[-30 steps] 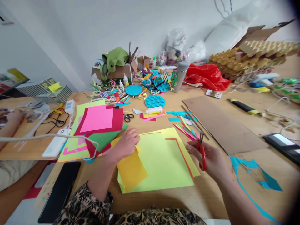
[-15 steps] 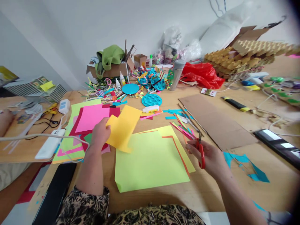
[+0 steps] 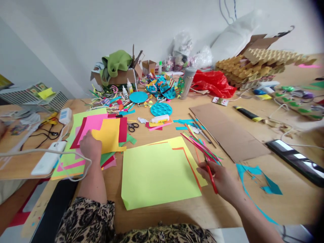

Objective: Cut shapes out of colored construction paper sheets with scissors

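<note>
My left hand rests closed on the near edge of an orange-yellow paper sheet, which lies on top of a stack of pink, red and green sheets at the left. My right hand is closed round red-handled scissors, held low over the table near the right edge of a large lime-green sheet. That lime sheet lies on yellow and orange sheets in front of me. A bundle of thin coloured paper strips lies just beyond my right hand.
A cardboard panel and a black tablet lie to the right, with blue paper offcuts near them. Small black scissors, a glue bottle, teal discs and craft clutter fill the back. White power adapters and cables sit at left.
My left hand lifted the orange-yellow sheet off the lime sheet, carried it left and laid it on the coloured stack. My right hand with the scissors dropped lower toward the table.
</note>
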Available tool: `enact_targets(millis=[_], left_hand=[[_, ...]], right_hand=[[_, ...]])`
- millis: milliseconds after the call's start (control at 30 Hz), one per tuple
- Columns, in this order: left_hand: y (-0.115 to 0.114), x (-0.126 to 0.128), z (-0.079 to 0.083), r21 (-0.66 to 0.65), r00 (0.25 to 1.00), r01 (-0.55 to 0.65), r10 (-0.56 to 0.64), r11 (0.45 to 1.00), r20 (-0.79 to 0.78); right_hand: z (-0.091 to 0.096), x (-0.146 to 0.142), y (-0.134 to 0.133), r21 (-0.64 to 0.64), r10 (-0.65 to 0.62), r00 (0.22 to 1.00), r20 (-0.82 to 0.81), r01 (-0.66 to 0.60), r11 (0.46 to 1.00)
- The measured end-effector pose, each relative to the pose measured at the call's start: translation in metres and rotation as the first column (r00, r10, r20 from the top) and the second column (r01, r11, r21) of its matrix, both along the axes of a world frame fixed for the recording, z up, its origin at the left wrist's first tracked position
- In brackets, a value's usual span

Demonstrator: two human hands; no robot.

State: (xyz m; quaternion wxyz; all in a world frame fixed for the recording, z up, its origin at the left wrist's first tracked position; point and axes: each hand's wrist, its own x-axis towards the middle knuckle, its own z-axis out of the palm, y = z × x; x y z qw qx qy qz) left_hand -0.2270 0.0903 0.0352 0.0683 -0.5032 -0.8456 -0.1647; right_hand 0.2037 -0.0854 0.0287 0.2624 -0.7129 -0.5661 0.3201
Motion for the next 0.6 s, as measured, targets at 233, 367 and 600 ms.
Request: enact_targets(millis=[233,367,600], left_hand=[[-0.009,0.049,-0.008,0.137,0.926,0.376,-0.369,0.916,-0.075],[-0.036,0.105,-0.014,0.042,0.604,0.793,-0.794,0.607,0.069],[-0.097,0.151,0.0,-0.126,0.228,0.972,-0.92,0.197,0.318]], right_hand=[[-0.009,-0.015,-0.02,-0.108,0.127,0.95,0.287,-0.099,0.989],[-0.009,-0.022,-0.028,-0.14,0.129,0.936,0.326,-0.087,0.986],[-0.004,-0.021,-0.041,-0.239,0.077,0.952,0.298,-0.004,0.971]])
